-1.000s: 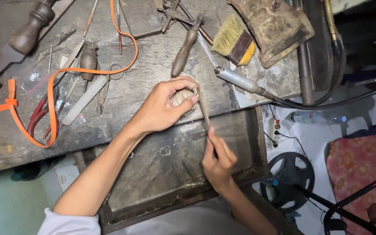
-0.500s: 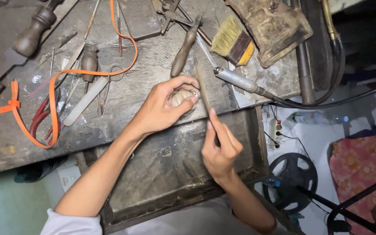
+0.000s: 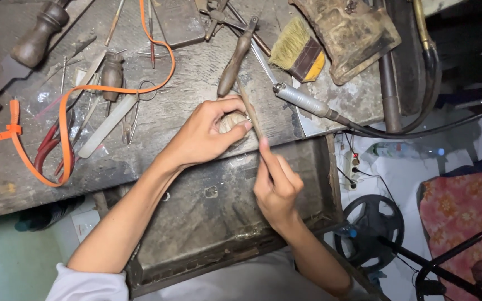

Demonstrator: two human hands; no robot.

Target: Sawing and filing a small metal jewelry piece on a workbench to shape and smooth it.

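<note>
Small pale piece [image 3: 231,121] at worktop's [image 3: 196,83] front edge, clamped in left hand's [image 3: 205,136] curled fingers to steady it above open drawer [image 3: 218,195], with slim file [image 3: 250,111] pinched in right hand [image 3: 277,187], laid across it.

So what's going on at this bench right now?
A person sits at a worn workbench over an open metal drawer. The left hand pins a small pale rounded piece at the bench edge. The right hand holds a slim file-like tool laid against that piece. Around them lie a brush, an orange strap, a wooden-handled tool and a metal handpiece on a hose.
</note>
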